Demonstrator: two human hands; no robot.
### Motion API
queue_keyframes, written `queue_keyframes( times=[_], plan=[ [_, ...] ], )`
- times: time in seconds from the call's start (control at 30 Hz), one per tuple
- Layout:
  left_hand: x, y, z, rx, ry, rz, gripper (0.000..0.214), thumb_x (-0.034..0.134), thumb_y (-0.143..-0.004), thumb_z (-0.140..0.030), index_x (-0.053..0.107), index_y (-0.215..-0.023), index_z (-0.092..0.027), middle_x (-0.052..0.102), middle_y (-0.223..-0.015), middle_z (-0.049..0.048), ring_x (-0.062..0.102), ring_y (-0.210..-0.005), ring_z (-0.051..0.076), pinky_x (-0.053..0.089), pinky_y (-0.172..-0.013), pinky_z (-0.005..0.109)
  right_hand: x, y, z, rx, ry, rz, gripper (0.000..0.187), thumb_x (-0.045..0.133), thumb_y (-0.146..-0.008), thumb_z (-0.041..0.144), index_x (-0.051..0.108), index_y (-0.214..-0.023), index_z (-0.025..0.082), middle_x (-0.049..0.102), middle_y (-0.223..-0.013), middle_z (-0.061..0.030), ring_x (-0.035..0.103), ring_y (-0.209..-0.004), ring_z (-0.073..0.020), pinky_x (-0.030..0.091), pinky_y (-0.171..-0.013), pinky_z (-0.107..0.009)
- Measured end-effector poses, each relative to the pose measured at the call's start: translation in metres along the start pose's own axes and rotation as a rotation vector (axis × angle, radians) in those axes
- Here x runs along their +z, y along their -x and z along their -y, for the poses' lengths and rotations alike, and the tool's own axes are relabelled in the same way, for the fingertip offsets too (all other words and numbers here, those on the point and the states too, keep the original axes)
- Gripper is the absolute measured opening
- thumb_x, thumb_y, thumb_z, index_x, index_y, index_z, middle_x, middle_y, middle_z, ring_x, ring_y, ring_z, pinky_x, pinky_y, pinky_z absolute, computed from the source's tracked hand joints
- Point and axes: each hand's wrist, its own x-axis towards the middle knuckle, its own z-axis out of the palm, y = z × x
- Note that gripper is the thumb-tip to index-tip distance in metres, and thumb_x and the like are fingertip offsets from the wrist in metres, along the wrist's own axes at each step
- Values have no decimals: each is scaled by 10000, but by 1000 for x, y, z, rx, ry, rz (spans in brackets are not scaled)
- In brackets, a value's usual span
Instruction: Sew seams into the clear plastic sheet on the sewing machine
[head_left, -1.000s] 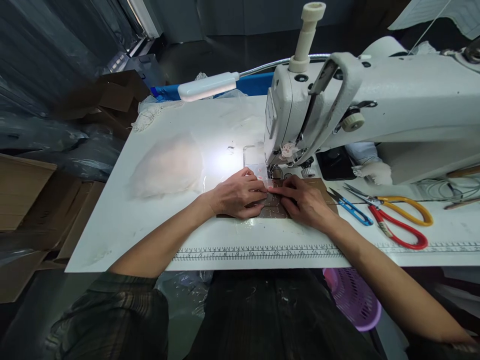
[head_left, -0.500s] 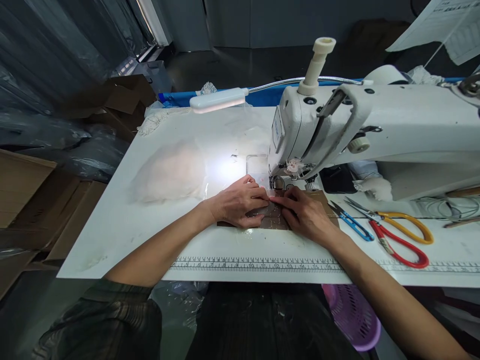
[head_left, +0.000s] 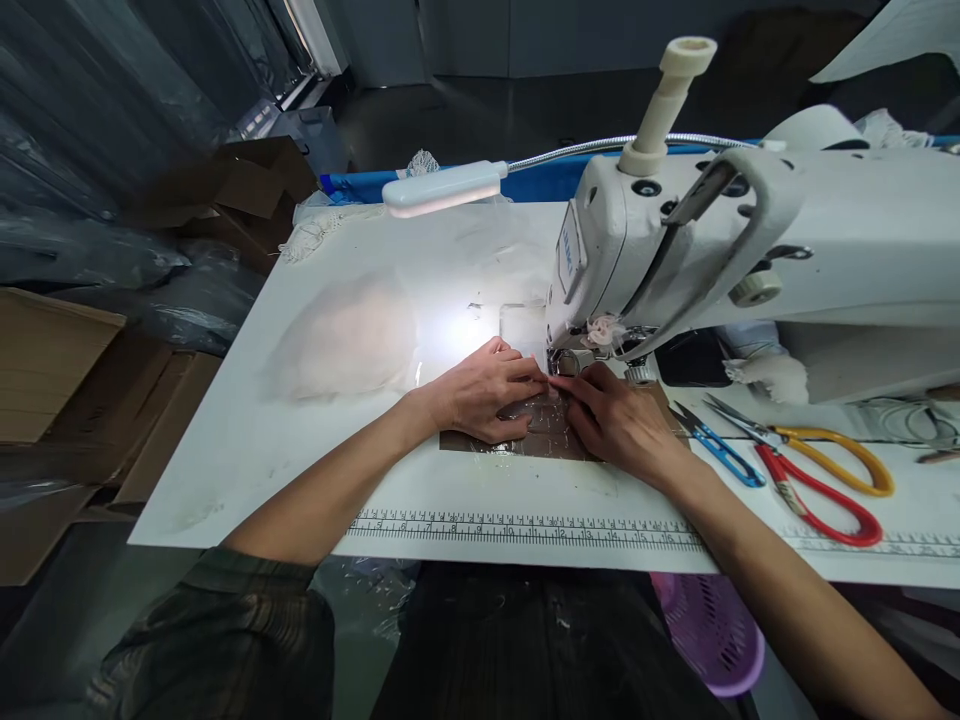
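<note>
1. The left hand (head_left: 491,390) is lying on a flat brown sheet (head_left: 555,445), fingers bent and pointing toward the needle area; its grip is looking narrow, but whether the fingers are pinching anything I cannot tell.
2. The right hand (head_left: 619,420) is resting on the right part of the same sheet, its index fingertip almost meeting the left fingertips; the undersides are staying out of sight, so I cannot tell whether this grip is closing on anything.
3. The brown sheet is lying flat on the white counter (head_left: 225,470), just in front of the sewing machine (head_left: 600,240) — partly beneath both hands, and showing shiny glints between them.
4. Blue snips (head_left: 716,445) are lying just right of the sheet, and scissors (head_left: 772,470) with yellow and red handles are lying beside them.
5. A ruler strip (head_left: 525,528) is running along the counter's near edge, passing behind the right forearm.
6. A pale, hazy bundle (head_left: 345,340) is sitting on the counter's left half, well apart from the machine; what it is I cannot tell.
7. A slim white lamp (head_left: 446,188) is hanging over the far side, lighting the counter — brightest between the bundle and the machine.
8. Below the counter, a purple basket (head_left: 716,640) is standing near the person's lap.
</note>
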Motion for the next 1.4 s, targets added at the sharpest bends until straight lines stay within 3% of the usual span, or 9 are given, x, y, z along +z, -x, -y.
queue_keyframes(
  times=[0.2, 0.8, 0.9, 1.07, 1.17, 1.23, 1.4],
  plan=[
    [0, 0, 1, -2, -2, 12, 332, 462, -873, -343, 632, -1088, -155, 599, -1085, 96, 530, -831, 196, 388, -789, 373, 3, 7, 2, -32, -41, -46, 427, 372, -924, 284, 580, -1291, 219, 625, -1125, -144, 610, -852, -239, 413, -550, -292],
    [-1, -3, -2, -129, -44, 51, 396, 441, -895, -418, 595, -1130, -138, 546, -1121, 117, 511, -877, 209, 368, -826, 379, 1, 2, 8, 70, -23, -12, 414, 377, -924, 291, 577, -1279, 215, 632, -1101, -157, 624, -757, -241, 399, -511, -297],
    [0, -3, -1, -140, -57, 46, 396, 441, -896, -421, 594, -1130, -141, 540, -1144, 117, 513, -888, 210, 362, -824, 379, -4, 2, -1, 47, -138, -19, 405, 386, -928, 306, 586, -1271, 227, 631, -1117, -142, 639, -802, -238, 454, -561, -311],
    [-1, -4, 3, -123, -93, 50, 448, 420, -912, -446, 560, -1201, -134, 538, -1156, 118, 510, -873, 207, 349, -797, 380, -18, 1, -30, -36, -513, -4, 317, 430, -927, 324, 626, -1155, 225, 659, -1097, -73, 623, -983, -216, 508, -803, -333],
    [-2, -5, 3, -120, -126, 49, 468, 400, -920, -454, 552, -1220, -129, 549, -1128, 123, 500, -832, 203, 337, -760, 380, -19, -5, -40, 8, -577, 43, 314, 423, -937, 400, 655, -1017, 204, 683, -918, -60, 640, -853, -213, 521, -738, -332],
    [-2, -5, 4, -123, -138, 48, 465, 392, -922, -452, 558, -1213, -130, 554, -1112, 123, 494, -816, 204, 332, -744, 382, -15, -8, -42, 84, -572, -3, 358, 403, -940, 447, 651, -940, 189, 664, -827, -69, 636, -784, -220, 523, -676, -337],
    [-1, -5, 5, -129, -131, 38, 436, 406, -914, -444, 585, -1172, -141, 561, -1089, 117, 495, -806, 198, 339, -749, 383, -6, -1, -43, 119, -587, -26, 361, 456, -909, 519, 614, -914, 194, 626, -829, -67, 625, -741, -207, 531, -625, -330]
  ],
)
